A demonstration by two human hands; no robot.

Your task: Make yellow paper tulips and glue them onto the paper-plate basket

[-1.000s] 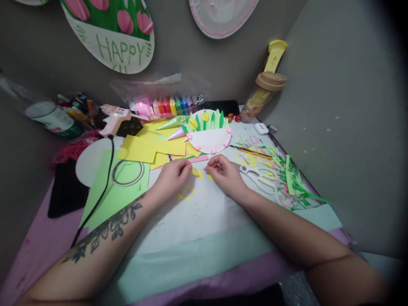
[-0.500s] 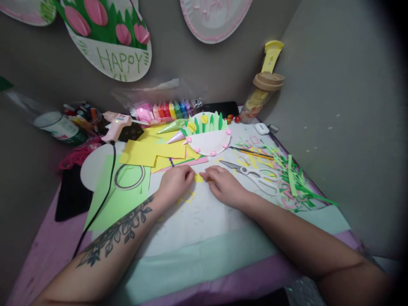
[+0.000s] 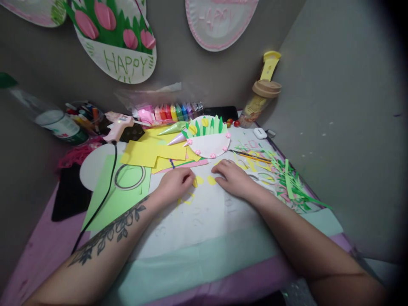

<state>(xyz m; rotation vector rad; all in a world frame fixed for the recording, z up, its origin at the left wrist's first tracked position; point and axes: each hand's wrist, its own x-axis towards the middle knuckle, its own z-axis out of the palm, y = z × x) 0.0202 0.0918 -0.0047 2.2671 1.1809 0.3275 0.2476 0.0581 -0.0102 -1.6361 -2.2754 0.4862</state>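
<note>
My left hand [image 3: 176, 184] is closed, with thumb and forefinger pinched at the edge of a small yellow paper piece [image 3: 199, 180]. To its right, my right hand [image 3: 234, 177] rests low over the white sheet, its thumb and fingers apart. A second yellow paper piece [image 3: 211, 180] lies at the right thumb's tip. Yellow offcuts [image 3: 188, 199] lie below the left hand. White-handled scissors [image 3: 267, 177] are partly hidden behind the right hand. Beyond both hands is a white half-round paper basket [image 3: 208, 146] with green leaves, yellow tulips and pink flowers.
Yellow paper [image 3: 140, 154], green paper [image 3: 102, 197] and a tape roll [image 3: 116, 182] lie at left, near a pink glue gun [image 3: 117, 127] with a black cord. Pencils [image 3: 253, 157] and green paper shreds [image 3: 291, 187] are at right. A lidded cup [image 3: 261, 102] stands behind.
My right hand has moved right, away from the left, and its fingers have spread. The second yellow piece now shows by its thumb, and the scissor blades are covered.
</note>
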